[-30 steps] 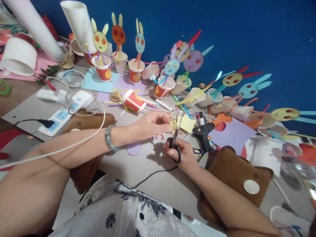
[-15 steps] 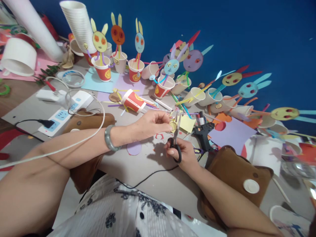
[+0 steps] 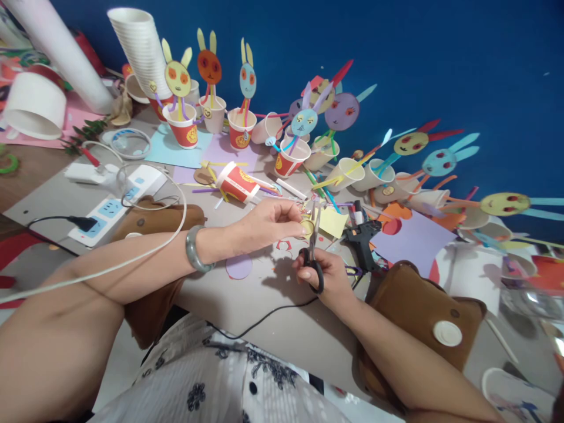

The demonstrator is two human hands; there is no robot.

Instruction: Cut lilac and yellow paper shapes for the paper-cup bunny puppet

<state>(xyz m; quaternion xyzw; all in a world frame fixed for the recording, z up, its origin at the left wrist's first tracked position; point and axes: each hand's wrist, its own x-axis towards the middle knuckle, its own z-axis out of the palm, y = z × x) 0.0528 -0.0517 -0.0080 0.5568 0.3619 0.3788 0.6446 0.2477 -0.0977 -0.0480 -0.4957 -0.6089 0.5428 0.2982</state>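
Closest, at the bottom of the frame, is a patterned white shirt [image 3: 198,376], with a brown cushion [image 3: 420,323] at lower right bearing a white disc. Another brown cushion [image 3: 154,320] lies partly hidden beneath the left forearm, and a white cord [image 3: 183,202] runs across that same forearm. A thin black cable [image 3: 264,319] curves over the bare front of the tabletop [image 3: 277,335].

Near the centre, the right hand [image 3: 330,276] has its grip closed round the black handles of the scissors [image 3: 315,270], whose blades point up the frame. Just left of the blades, the left hand [image 3: 264,226] pinches a small yellow paper disc [image 3: 307,228] between thumb and fingers; its wrist wears a grey-green bangle [image 3: 192,249]. A purple paper circle [image 3: 238,267] lies below this hand, and red scraps [image 3: 283,244] lie between the two hands.

Close behind the scissors, a yellow paper piece [image 3: 333,222] and a black glue gun [image 3: 365,244] crowd the space, with a purple sheet [image 3: 414,241] to their right. A white power strip [image 3: 110,211] sits at left.

Farther back, a tipped red-and-white cup [image 3: 238,183] lies on its side among straws. Behind it, cups with rabbit-faced paper figures [image 3: 178,79] stretch towards the right edge. At upper left rise a stack of white cups [image 3: 138,56] and a white roll [image 3: 66,61], before the blue wall [image 3: 432,53].
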